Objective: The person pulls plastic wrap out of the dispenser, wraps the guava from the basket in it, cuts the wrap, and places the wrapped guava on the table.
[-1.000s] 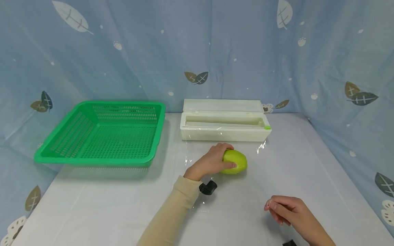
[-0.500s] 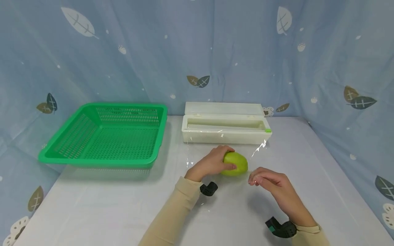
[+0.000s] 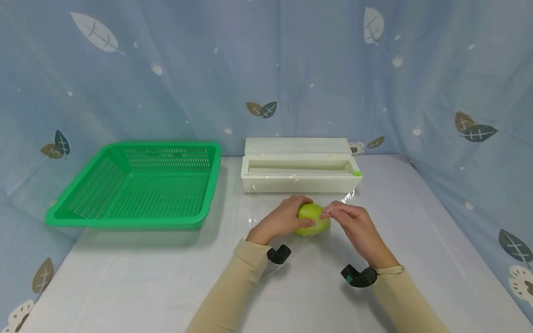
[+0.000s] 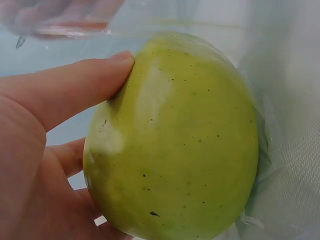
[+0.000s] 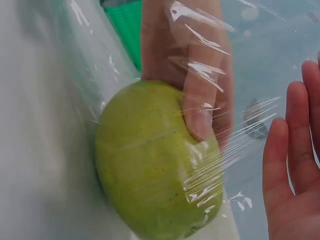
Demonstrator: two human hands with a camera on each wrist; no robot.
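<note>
A smooth yellow-green fruit [image 3: 310, 217] with small dark specks lies on the table, on clear cling film. My left hand [image 3: 285, 217] grips it from its left side, thumb and fingers spread around it, as the left wrist view also shows. At the fruit's upper right, my right hand [image 3: 347, 219] pinches a gathered edge of the cling film [image 5: 220, 175]. That film is drawn over the fruit and across the left thumb in creased, shiny folds. In the right wrist view some fingers of the right hand [image 5: 300, 150] stand beside the film; its pinching fingertips are outside that view.
Behind the fruit sits a long white cling film dispenser [image 3: 300, 185], lid raised, with a green slider [image 3: 356, 173] at its right end. An empty green plastic basket [image 3: 129, 222] stands at the left on the white table [image 3: 125, 286]. A blue patterned curtain [image 3: 187, 69] closes off the back.
My right hand has moved up and left from the table's right front to the fruit, bringing the film edge over it. The left hand keeps its hold on the fruit.
</note>
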